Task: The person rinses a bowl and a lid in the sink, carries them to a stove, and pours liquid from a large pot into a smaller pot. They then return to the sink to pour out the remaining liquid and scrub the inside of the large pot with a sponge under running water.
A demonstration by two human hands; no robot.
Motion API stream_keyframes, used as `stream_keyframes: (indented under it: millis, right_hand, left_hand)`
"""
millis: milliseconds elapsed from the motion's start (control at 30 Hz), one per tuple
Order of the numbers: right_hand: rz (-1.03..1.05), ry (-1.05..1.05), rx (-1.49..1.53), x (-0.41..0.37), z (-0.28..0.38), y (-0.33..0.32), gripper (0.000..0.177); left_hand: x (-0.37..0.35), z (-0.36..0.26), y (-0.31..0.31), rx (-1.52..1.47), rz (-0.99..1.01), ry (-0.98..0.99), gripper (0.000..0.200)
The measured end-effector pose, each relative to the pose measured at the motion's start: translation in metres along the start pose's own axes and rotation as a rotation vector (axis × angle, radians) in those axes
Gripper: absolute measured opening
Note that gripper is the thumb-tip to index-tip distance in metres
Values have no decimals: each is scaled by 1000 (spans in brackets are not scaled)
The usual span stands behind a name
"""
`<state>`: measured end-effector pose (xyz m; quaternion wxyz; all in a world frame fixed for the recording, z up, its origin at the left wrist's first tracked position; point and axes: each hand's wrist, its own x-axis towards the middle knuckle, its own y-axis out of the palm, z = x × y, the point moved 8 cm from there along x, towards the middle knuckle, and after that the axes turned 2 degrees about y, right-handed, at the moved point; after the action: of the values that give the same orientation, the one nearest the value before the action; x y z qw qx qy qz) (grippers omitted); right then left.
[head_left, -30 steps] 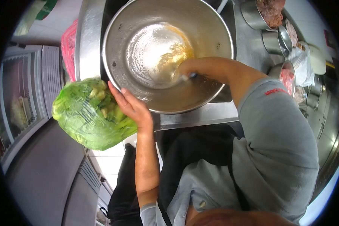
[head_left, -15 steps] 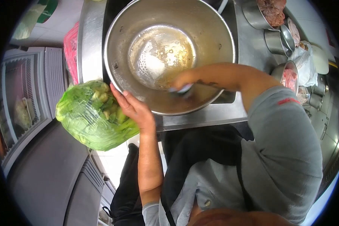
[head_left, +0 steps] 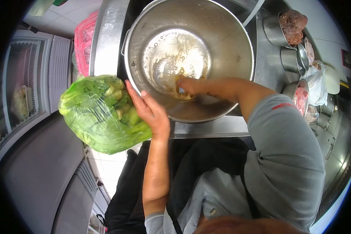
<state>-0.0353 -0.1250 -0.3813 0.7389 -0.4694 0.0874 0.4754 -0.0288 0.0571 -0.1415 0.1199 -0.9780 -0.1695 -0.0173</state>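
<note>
A large steel pot (head_left: pixel 226 43) takes up the middle of the head view, with brown-yellow wet residue on its bottom. My left hand (head_left: pixel 154 113) rests against the pot's near-left rim, fingers stretched out and open. Deep inside the pot, my right hand (head_left: pixel 189 85) is closed near the bottom. A small bluish-white thing shows at its fingers, mostly hidden, and its kind cannot be made out. Beside my left hand sits a bulging clear plastic bag of leafy green vegetables (head_left: pixel 101 113).
Steel containers with raw meat (head_left: pixel 292 29) stand along the right counter, beside a white plastic bag (head_left: pixel 316 84). A pink plastic basket (head_left: pixel 85 43) is at the left. A glass-fronted fridge (head_left: pixel 25 85) stands at far left. The steel counter edge (head_left: pixel 210 130) runs below the pot.
My right hand has moved lower into the pot, toward its bottom centre. The camera view has shifted slightly. My left hand stays at the rim.
</note>
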Motion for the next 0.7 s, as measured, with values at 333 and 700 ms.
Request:
stream_keyframes:
  millis: [333, 700]
  right_hand:
    - [-90, -120, -179, 48, 57, -15, 34]
    - [-530, 434, -332, 55, -171, -136, 36]
  left_hand:
    - [2, -1, -1, -27, -18, -7, 47]
    - [3, 1, -2, -31, 2, 0, 47]
